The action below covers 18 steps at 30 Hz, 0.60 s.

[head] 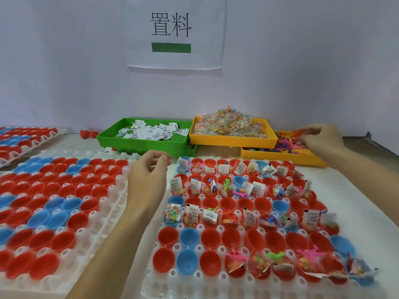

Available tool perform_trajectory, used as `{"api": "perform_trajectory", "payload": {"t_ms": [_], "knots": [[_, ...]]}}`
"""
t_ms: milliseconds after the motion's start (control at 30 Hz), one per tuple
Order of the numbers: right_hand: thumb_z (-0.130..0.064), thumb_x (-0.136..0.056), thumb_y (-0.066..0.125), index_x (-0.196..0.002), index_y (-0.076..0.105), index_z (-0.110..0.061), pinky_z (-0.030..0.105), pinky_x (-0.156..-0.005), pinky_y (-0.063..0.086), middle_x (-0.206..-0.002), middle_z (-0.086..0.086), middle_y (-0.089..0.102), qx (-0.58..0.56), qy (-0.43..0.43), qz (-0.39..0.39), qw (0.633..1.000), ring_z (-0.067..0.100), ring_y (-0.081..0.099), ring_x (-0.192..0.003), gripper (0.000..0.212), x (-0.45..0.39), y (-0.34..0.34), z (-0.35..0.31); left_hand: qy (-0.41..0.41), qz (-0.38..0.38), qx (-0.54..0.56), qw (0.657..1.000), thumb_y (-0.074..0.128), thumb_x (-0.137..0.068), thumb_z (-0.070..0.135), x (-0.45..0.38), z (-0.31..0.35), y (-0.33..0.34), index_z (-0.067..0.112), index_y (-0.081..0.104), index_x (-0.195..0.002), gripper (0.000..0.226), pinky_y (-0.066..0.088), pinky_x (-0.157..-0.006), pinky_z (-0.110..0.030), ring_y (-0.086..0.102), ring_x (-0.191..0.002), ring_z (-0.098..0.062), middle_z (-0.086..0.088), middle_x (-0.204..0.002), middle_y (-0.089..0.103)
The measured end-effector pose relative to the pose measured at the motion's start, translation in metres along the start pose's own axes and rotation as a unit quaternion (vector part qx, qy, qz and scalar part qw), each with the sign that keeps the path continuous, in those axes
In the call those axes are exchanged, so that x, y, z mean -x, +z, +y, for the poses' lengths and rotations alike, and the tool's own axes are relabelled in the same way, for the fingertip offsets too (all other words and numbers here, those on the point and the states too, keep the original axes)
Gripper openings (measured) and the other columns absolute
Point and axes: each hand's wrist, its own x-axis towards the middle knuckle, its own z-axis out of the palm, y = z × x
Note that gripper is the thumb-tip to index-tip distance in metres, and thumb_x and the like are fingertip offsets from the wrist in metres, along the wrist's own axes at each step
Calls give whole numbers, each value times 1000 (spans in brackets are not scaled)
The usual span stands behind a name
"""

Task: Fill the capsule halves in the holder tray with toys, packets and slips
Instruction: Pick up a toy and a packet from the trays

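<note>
The white holder tray [216, 283] lies in front of me on the right, with red and blue capsule halves [231, 236] in it. Many halves hold toys, packets and printed slips; others stand empty. My right hand [321, 140] reaches over the far yellow tray of plastic toys [280, 157] and pinches a red toy [299, 133]. My left hand [149, 175] hovers by the holder tray's left edge, fingers loosely curled, with nothing visible in them. White slips fill the green tray [140, 145]. Clear packets are piled in the upper yellow tray [233, 141].
A second holder tray [108, 223] with empty red and blue halves lies on the left, and a third [32, 145] sits at the far left. Loose red capsule parts [88, 133] lie by the wall. A paper sign [174, 33] hangs on the wall behind.
</note>
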Motion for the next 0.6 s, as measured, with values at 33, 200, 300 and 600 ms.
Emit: {"api": "perform_trajectory", "payload": {"t_ms": [33,200,300,600], "knots": [[0,-94,62,-114,69,-6,38,-77,59,-94,11,71,-35,-15,-18,999,20,68,-75,23,12,1,-9,8,-6,0,1000,52,-98,16,2,3,0,25,67,-86,21,51,-76,-31,65,-90,-11,6,-88,71],[-8,-92,67,-97,75,-21,18,-63,57,-77,-2,75,-95,-130,-151,975,9,70,-68,16,96,-1,-62,79,-80,-14,994,57,-93,10,15,21,4,23,72,-80,24,54,-63,-27,67,-76,-9,7,-77,73],[-7,-89,71,-92,77,-17,15,-63,55,-72,-1,75,-112,-181,-215,953,10,71,-64,12,144,0,-80,158,-98,-68,980,64,-89,11,22,30,6,23,75,-78,19,51,-69,-15,66,-78,-4,12,-74,72],[-14,-82,78,-88,78,-22,22,-72,59,-77,-7,77,-104,-211,-294,927,10,75,-72,10,180,-3,-94,208,-237,-74,946,79,-81,21,37,45,7,25,79,-93,13,45,-73,-6,68,-84,1,13,-86,76]]}}
